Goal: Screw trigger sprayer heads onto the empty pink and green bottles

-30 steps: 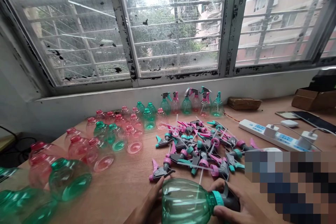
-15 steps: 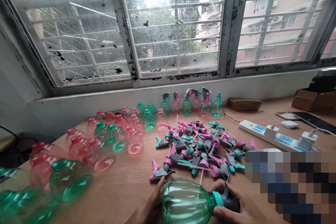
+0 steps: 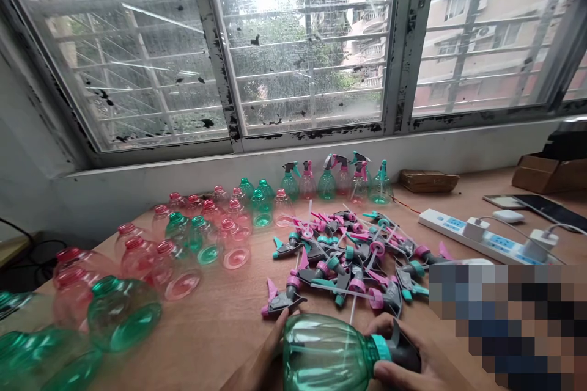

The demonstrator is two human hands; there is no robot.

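Open bottles (image 3: 204,238) crowd a table (image 3: 206,336) at eight o'clock and spray heads (image 3: 356,285) heap at five, beneath worn windows (image 3: 305,43) at twelve, in a small workshop.

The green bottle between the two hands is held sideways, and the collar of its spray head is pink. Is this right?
Not the colour: in the head view, the collar of the spray head is turquoise. The green bottle is indeed held sideways between the left hand and the right hand.
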